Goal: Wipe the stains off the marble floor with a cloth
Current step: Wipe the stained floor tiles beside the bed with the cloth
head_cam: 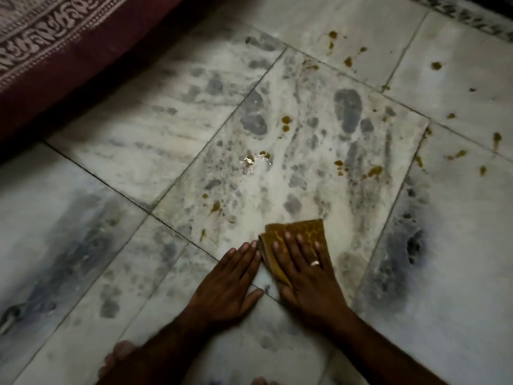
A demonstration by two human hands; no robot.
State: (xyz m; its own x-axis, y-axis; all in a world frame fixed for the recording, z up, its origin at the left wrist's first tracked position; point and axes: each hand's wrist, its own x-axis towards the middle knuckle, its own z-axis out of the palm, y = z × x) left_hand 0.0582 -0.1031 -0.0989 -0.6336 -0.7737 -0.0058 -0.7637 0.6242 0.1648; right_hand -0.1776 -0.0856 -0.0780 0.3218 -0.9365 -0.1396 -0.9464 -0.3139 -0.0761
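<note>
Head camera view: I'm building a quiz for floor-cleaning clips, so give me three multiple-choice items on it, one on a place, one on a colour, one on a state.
1. Where does the cloth lie?
A. under the right hand
B. on the maroon fabric
C. under the left hand

2. What colour are the stains on the marble floor?
A. blue
B. yellow-brown
C. red

3. How is the left hand placed?
A. clenched around the cloth
B. lifted off the floor
C. flat on the floor, fingers beside the cloth

Answers: 1 A, the right hand presses flat on the cloth. 2 B, the drops are ochre. 3 C, its palm lies flat on the marble.
</note>
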